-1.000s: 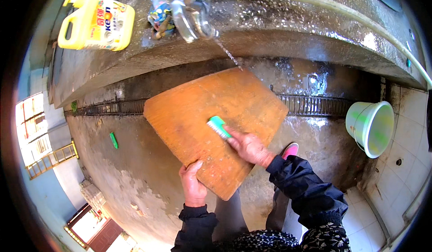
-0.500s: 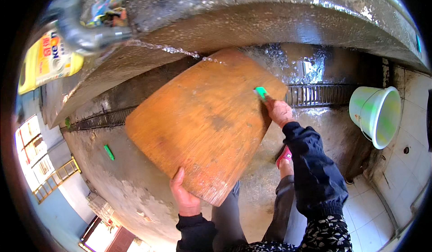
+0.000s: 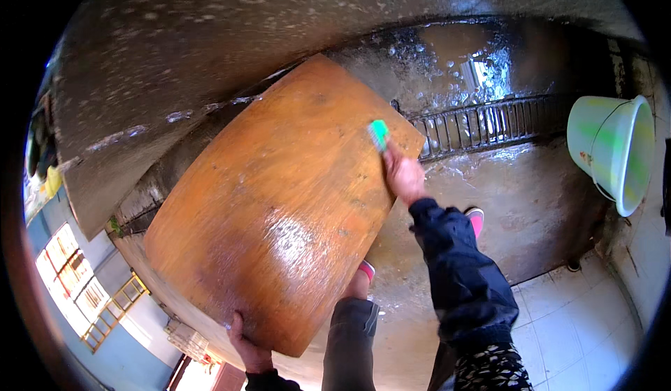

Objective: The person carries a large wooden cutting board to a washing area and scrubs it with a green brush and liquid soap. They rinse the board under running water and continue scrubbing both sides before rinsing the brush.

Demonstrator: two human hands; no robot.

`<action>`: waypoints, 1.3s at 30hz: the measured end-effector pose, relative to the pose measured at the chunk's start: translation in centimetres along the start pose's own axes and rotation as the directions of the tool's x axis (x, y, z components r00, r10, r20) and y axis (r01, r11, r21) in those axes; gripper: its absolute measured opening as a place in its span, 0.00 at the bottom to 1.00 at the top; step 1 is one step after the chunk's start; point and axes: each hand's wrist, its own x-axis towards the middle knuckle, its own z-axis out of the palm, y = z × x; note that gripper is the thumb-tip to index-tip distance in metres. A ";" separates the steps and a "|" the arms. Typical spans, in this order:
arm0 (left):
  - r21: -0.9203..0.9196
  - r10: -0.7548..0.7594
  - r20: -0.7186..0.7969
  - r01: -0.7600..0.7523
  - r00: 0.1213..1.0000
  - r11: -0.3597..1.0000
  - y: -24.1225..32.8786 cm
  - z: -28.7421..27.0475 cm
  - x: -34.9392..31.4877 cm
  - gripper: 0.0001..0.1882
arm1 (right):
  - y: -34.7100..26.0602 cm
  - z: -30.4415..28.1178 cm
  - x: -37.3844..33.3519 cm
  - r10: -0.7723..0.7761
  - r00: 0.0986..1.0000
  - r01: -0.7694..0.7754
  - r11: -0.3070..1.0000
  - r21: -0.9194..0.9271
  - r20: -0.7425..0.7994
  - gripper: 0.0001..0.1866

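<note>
A large wet wooden board with rounded corners is tilted in front of me, its far end by the stone trough. My left hand grips its near left edge, thumb on top and fingers hidden beneath. In my right hand is a small green scrubbing brush, its pale bristles against the board near the right edge. Water glistens on the board's surface.
A speckled stone trough wall runs across the far side. Beyond the board lies a metal drain grate in wet floor. A pale green bucket lies tipped at the right. My feet in pink shoes stand close to the board.
The board has shifted left and nearer, turning slightly, with my left hand still on it. My right hand has moved the brush a little left. The tap and loose green piece have left clear view.
</note>
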 end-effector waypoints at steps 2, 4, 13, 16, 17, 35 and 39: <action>0.049 0.019 -0.002 -0.019 1.000 0.999 -0.1 0.0 0.2 0.34 | 0.4 0.1 3.5 0.091 0.995 -0.094 0.991 -0.091 -0.034 0.18; 0.059 0.016 -0.011 -0.016 1.000 0.998 -0.4 -0.6 0.8 0.34 | 0.1 0.7 3.2 0.053 0.994 -0.041 0.991 -0.128 0.096 0.19; 0.100 -0.003 0.027 0.000 1.000 0.995 -1.3 -3.6 3.7 0.36 | -0.7 1.5 2.4 -0.020 0.973 -0.018 0.986 0.163 0.228 0.21; 0.137 0.026 0.064 -0.035 0.998 0.990 -2.2 -4.2 5.5 0.36 | 1.8 1.9 6.7 0.076 0.996 -0.081 0.992 -0.099 -0.049 0.15; 0.145 0.050 0.053 -0.057 0.997 0.988 -2.1 -4.9 5.4 0.35 | -0.6 2.0 6.4 0.147 0.980 -0.128 0.981 -0.143 0.132 0.13; 0.163 -0.042 0.048 0.034 0.998 0.986 -4.2 -8.9 10.2 0.34 | -9.4 7.2 3.4 -0.579 0.794 0.557 0.815 0.156 0.187 0.13; 0.193 -0.005 0.088 -0.012 0.996 0.981 -4.5 -7.6 11.0 0.34 | -3.0 5.3 14.1 -0.060 0.995 0.059 0.998 -0.022 -0.076 0.15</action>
